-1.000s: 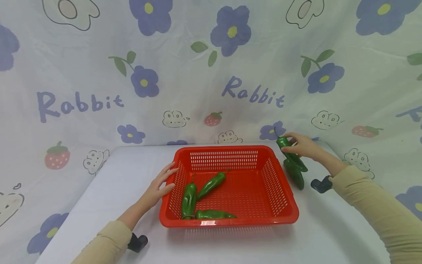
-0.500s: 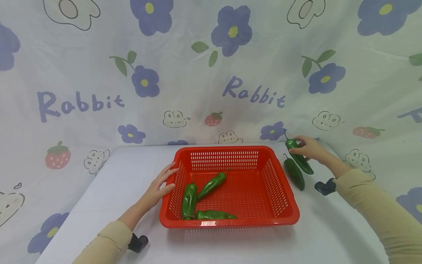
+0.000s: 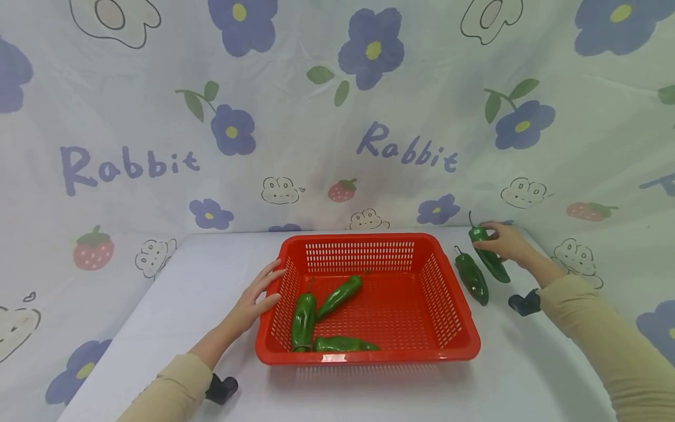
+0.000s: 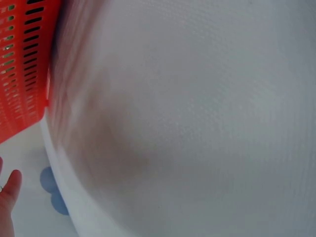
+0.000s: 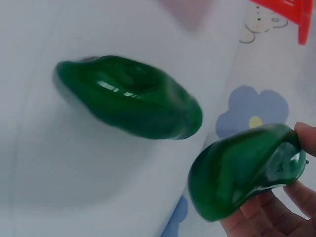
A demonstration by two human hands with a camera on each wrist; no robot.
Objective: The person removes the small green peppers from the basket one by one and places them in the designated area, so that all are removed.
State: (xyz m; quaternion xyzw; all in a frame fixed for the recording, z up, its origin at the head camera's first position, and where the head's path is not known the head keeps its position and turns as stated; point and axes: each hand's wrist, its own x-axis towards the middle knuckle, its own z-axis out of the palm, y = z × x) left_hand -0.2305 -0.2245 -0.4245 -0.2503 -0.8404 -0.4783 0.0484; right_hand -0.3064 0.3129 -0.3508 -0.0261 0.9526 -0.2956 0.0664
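Note:
My right hand [image 3: 507, 241] grips a long green pepper [image 3: 491, 258] near its stem end, at the back right of the table. Thumb and fingers wrap its upper part in the right wrist view, where the held pepper [image 5: 242, 170] hangs beside a second one. That second green pepper [image 3: 471, 278] lies on the table between the held one and the red basket [image 3: 369, 355]. Against the basket's left rim rests my left hand [image 3: 253, 298], its fingers extended. Inside the basket lie three green peppers: one upright at left [image 3: 303, 322], one slanted [image 3: 340, 296], one along the front [image 3: 345, 344].
A white cloth-covered table [image 3: 211, 281] carries everything. Behind it hangs a printed curtain [image 3: 316, 146] with flowers and rabbits. Dark wrist devices sit at the left cuff [image 3: 221, 388] and the right cuff [image 3: 524, 303].
My right hand has shifted right with its pepper, away from the basket and off the pepper it overlapped, which now shows whole. The left hand stays put.

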